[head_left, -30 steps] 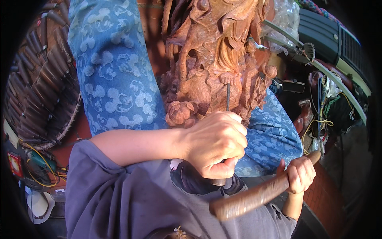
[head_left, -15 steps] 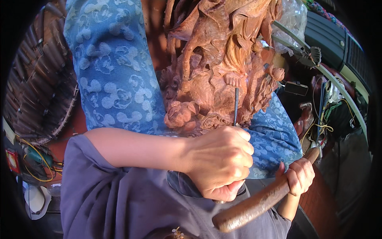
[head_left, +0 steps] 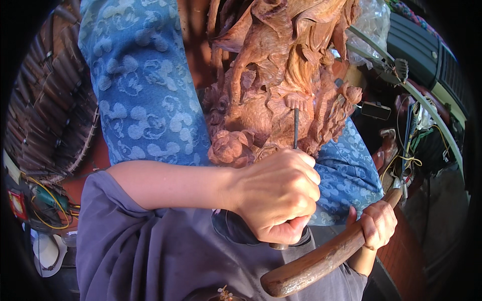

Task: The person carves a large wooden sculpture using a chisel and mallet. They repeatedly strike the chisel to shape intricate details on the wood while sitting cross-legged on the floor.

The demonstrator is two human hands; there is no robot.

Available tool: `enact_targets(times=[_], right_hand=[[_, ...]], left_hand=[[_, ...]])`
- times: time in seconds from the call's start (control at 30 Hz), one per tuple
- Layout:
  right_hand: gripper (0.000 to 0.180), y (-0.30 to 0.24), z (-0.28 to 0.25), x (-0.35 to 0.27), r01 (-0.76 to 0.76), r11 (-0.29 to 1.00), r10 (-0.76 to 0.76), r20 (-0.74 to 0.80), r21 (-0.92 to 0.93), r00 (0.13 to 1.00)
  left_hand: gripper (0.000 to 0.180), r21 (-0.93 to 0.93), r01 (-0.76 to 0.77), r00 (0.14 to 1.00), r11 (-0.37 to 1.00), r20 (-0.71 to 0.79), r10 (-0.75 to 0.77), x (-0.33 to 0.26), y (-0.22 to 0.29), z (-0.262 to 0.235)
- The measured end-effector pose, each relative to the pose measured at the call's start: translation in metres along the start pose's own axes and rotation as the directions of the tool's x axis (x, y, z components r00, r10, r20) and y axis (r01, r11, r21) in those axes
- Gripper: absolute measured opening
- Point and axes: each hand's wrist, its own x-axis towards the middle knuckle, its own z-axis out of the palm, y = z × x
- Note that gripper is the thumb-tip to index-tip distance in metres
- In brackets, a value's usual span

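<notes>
A reddish-brown wood carving (head_left: 273, 118) stands between my knees, with flowing folds, a small carved foot (head_left: 296, 102) and rounded lumps at its base. My left hand (head_left: 278, 198) is wrapped round a chisel (head_left: 295, 129). The chisel's thin dark shaft points away from me, its tip at the carved toes, and the end of its handle shows below my fist. Lower right, my right hand (head_left: 379, 224) grips a curved wooden mallet (head_left: 314, 264) partway along. Its thick end hangs just below the chisel's handle end, apart from it.
A round basket (head_left: 55, 110) filled with many wooden-handled tools sits at the left. Further down that side are a yellow cord (head_left: 47, 218) and a white cap (head_left: 47, 253). At the right lie a phone (head_left: 375, 110), a curved metal strip (head_left: 432, 108), clear plastic (head_left: 369, 30) and a dark case (head_left: 409, 42).
The mallet's thick end has moved slightly left and down, away from the chisel's handle end. My left fist and the chisel have shifted only a little; the chisel's tip stays by the carved toes.
</notes>
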Motion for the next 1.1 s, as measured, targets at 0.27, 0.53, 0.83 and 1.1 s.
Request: enact_targets(times=[0.27,0.53,0.83,1.1], right_hand=[[0.034,-0.002,-0.017,0.002,-0.012,0.997,0.017,0.068,-0.072,0.998],[0.029,0.002,-0.016,0.0,0.008,0.986,0.004,0.075,-0.165,0.997],[0.029,0.007,-0.015,-0.002,0.002,0.998,-0.001,0.023,-0.065,1.0],[0.028,0.011,-0.023,-0.005,-0.042,0.998,0.046,0.075,-0.044,0.996]], left_hand=[[0.019,-0.011,0.039,0.999,0.999,0.015,-0.038,0.001,0.002,-0.005],[0.018,0.016,0.056,0.998,0.998,0.005,-0.056,0.003,0.004,-0.003],[0.018,0.005,0.088,0.996,0.996,-0.015,-0.087,0.008,0.008,-0.006],[0.02,-0.032,0.119,0.99,0.992,-0.074,-0.121,0.013,0.01,-0.007]])
